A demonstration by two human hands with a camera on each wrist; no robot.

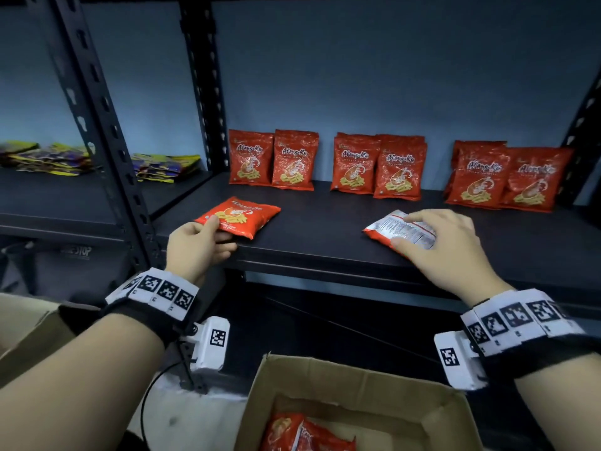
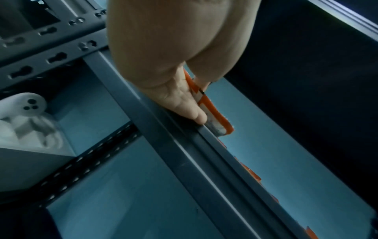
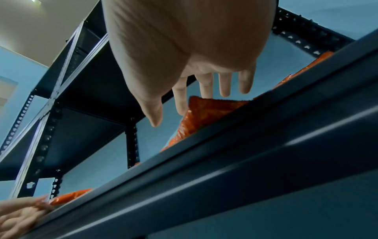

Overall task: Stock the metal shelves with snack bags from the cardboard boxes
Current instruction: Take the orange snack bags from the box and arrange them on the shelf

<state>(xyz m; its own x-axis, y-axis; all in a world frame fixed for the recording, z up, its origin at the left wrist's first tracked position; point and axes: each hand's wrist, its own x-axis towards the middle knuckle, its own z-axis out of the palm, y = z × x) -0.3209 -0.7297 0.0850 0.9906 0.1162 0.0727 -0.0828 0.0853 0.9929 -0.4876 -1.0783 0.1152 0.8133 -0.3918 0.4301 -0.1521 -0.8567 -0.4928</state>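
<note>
The left hand pinches the near corner of a red foil snack bag lying face up, thumb on top and fingers curled beneath, so the bag rests flat on the black metal shelf board with its corner just at the front lip. That grip probably lets the person slide or stand the bag without crumpling it. The right hand lies spread over a second red snack bag turned silver back up, fingers nearly straight and splayed, thumb at the near edge; in the right wrist view the fingers hang open above the foil, so it presses or steadies rather than grips.

Beyond both hands, six matching red bags stand upright in three pairs against the blue wall, presumably so the printed fronts face out. Between the hands and that row is a bare strip of board, room enough, I judge, to push each bag forward and tip it up. The shelf's front edge runs directly under both wrists, and a perforated black upright post stands just left of the left hand, limiting sideways swing. Below the forearms sits an open brown cardboard box holding more red bags.
</note>
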